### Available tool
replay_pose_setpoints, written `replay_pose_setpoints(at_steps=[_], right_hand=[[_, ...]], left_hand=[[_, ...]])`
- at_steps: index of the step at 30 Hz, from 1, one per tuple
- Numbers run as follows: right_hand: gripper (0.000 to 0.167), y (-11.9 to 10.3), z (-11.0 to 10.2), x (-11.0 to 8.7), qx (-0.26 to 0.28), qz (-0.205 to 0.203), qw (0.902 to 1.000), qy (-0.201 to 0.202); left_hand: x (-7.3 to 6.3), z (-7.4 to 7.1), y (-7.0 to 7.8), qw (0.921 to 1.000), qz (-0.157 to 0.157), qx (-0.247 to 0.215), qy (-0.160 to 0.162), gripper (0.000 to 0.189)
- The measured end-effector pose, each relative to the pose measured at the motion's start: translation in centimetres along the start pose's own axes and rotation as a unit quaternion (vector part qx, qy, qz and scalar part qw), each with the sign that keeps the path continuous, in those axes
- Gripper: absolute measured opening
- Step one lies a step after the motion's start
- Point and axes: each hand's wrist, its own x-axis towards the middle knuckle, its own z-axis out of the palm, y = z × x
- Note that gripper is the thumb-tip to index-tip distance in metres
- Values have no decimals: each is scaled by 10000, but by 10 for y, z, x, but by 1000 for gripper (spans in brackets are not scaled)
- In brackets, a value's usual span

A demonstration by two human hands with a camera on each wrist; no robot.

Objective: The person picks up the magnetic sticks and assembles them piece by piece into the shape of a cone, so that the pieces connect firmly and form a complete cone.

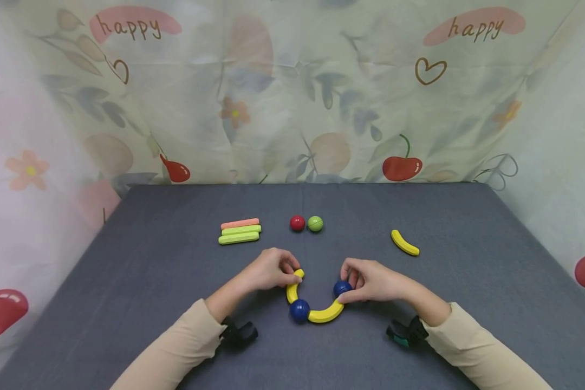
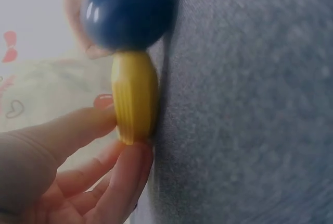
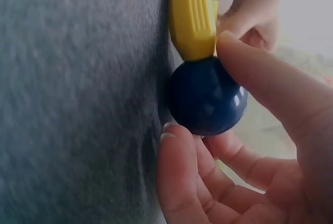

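Note:
A chain of two yellow curved rods and two blue balls lies in a U shape at the table's front middle. From the left it runs yellow curved rod (image 1: 292, 293), blue ball (image 1: 299, 311), second yellow curved rod (image 1: 326, 314), second blue ball (image 1: 342, 287). My left hand (image 1: 274, 269) pinches the free end of the left rod between thumb and fingers. At the other end, my right hand (image 1: 374, 280) holds the second blue ball, its thumb lying along the joint with the rod. That ball (image 3: 205, 99) meets the rod's tip in the right wrist view.
Beyond the left hand lie three straight rods, one pink (image 1: 240, 223) and two yellow-green (image 1: 240, 238). A red ball (image 1: 297, 223) and a green ball (image 1: 315, 223) sit side by side at the back middle. Another yellow curved rod (image 1: 405, 243) rests at the right on the grey tabletop (image 1: 175, 216).

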Motion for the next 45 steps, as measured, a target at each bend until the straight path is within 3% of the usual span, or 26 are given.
replay_pose_setpoints(at_steps=[8,15,22,25,28,34,39,45], right_hand=[[35,-2,6,0,134,-110,9996,-214],[35,-3,6,0,121,-106,9995,-281],[36,2,-6,-2,143,-117,9990,-419],[38,10,-21,-4,98,-116,9999,-7],[38,22,-39,-7,-6,40,9977,675],[36,47,-69,-16,-348,701,9797,1845],[38,59,-79,-20,-529,1033,9690,2183],[46,68,-82,-19,-679,1476,9629,2156]], left_hand=[[1,0,-1,9994,-152,180,268,22],[-5,-5,-3,9992,-255,304,-106,31],[-7,-6,-7,9981,-434,-87,-438,26],[-7,-6,-8,9983,-391,-180,-404,26],[-7,-5,-8,9986,-324,-217,-360,26],[-6,-5,-9,9988,-315,-227,-309,27],[-6,-5,-9,9987,-335,-220,-310,27],[-6,-5,-9,9987,-283,-280,-315,27]])
